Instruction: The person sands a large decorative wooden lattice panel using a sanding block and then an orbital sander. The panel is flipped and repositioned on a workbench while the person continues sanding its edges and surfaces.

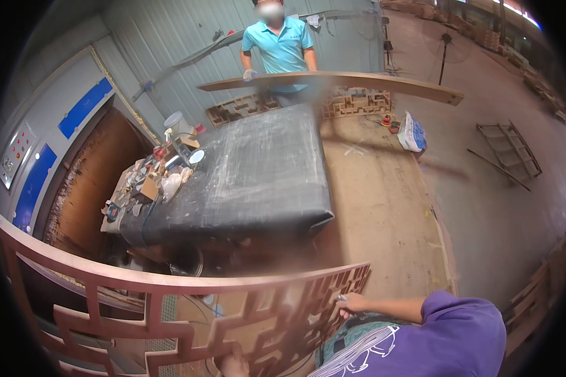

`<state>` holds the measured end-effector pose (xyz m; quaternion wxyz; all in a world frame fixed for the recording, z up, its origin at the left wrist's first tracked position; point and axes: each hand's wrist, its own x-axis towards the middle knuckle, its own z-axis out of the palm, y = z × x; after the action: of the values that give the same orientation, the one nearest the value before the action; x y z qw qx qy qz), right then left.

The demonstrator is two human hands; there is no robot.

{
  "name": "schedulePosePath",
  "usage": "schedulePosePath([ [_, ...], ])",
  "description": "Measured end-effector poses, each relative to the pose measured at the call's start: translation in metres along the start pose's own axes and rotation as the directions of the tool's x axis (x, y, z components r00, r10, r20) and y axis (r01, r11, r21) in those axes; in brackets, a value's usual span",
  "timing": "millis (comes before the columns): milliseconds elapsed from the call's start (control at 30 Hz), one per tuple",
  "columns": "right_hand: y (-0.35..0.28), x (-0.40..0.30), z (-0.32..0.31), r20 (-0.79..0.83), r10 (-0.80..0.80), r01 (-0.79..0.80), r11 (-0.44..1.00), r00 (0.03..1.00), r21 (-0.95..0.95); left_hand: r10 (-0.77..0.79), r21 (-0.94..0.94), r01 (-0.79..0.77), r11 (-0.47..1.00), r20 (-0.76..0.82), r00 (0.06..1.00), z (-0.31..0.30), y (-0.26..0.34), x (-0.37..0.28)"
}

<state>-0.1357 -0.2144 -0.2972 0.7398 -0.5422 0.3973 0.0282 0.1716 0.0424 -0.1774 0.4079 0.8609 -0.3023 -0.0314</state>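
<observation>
A large reddish-brown wooden lattice panel [283, 281] stands on edge across the lower part of the head view. My right hand [352, 304], below a purple sleeve, has its fingers curled round a small, pale, slim object [342, 298] beside the panel's right end; what the object is cannot be told. My left hand [235, 364] is at the bottom edge, against the lower lattice bars, blurred and partly cut off, so its grip is unclear. Beyond the panel is a worktable with a scuffed black cover [264, 174].
A co-worker in a light blue shirt [283, 47] has a gloved hand at a long wooden board [358, 80]. More lattice [358, 102] is behind the table. Boxes and small items [146, 188] crowd its left end. A sander [387, 121], a white-blue sack [412, 133] and a metal frame [511, 148] lie right.
</observation>
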Motion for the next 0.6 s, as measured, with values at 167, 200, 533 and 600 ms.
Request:
schedulePosePath([
  [167,0.050,0.016,0.043,-0.226,0.072,0.024,0.919,0.971,0.394,-0.338,-0.020,0.363,0.932,0.317,0.886,-0.062,0.015,0.000],
  [200,0.033,0.004,0.059,-0.224,0.160,-0.067,0.925,0.961,0.375,-0.254,0.205,0.193,0.959,0.334,0.908,-0.081,0.037,-0.003],
  [533,0.030,-0.036,0.127,-0.300,0.290,0.062,0.618,0.909,0.784,0.393,0.244,-0.406,0.881,0.104,0.914,-0.131,-0.045,-0.067],
  [600,0.032,-0.043,0.127,-0.232,0.324,-0.010,0.600,0.917,0.800,0.457,0.466,-0.501,0.730,0.213,0.864,-0.151,-0.055,-0.078],
])
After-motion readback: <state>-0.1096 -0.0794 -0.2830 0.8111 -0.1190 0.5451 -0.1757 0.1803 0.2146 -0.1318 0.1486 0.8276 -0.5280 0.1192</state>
